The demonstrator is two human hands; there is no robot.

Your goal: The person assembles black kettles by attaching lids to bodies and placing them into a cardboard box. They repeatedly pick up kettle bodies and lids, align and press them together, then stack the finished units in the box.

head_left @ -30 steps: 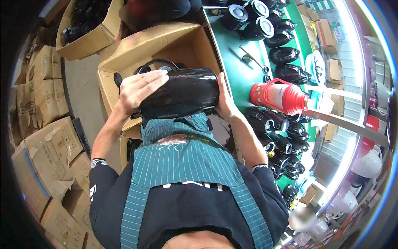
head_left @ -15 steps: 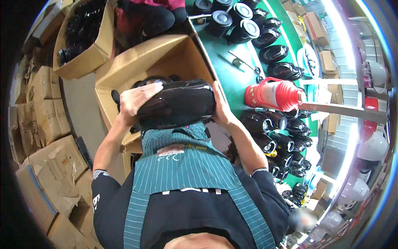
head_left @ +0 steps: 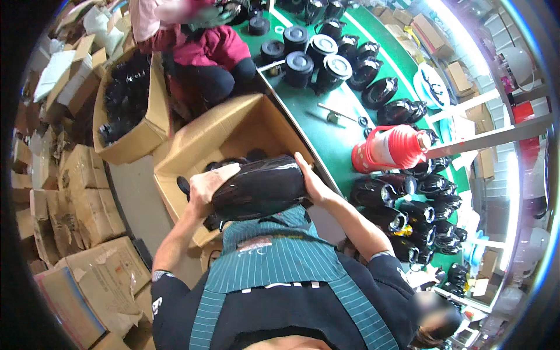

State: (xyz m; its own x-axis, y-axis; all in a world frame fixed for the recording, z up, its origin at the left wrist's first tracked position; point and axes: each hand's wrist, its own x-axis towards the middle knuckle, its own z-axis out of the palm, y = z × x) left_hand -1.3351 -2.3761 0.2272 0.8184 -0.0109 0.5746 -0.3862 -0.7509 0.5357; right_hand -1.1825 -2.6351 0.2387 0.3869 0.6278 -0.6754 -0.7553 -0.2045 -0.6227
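Both hands, left hand [head_left: 211, 182] and right hand [head_left: 310, 179], still clasp the glossy black shell [head_left: 261, 186] by its ends, fingers wrapped around it, above the open cardboard box [head_left: 233, 131], now farther into view.

The open cardboard box [head_left: 233, 137] stands at 12 o'clock from the person, and the bagged part [head_left: 259, 186] is held over its near edge, with the left hand [head_left: 205, 184] at its 9 o'clock end and the right hand [head_left: 310, 179] at its 3 o'clock end. The workbench [head_left: 338, 140] runs from 12 to 3 o'clock beside the box, with the ribbed cone [head_left: 388, 149] lying on it at 2 o'clock and a row of moulded parts [head_left: 423, 219] at 3 o'clock. A second box [head_left: 131, 111] stands at 10 o'clock, and closed cartons [head_left: 64, 192] are stacked at 9 o'clock.
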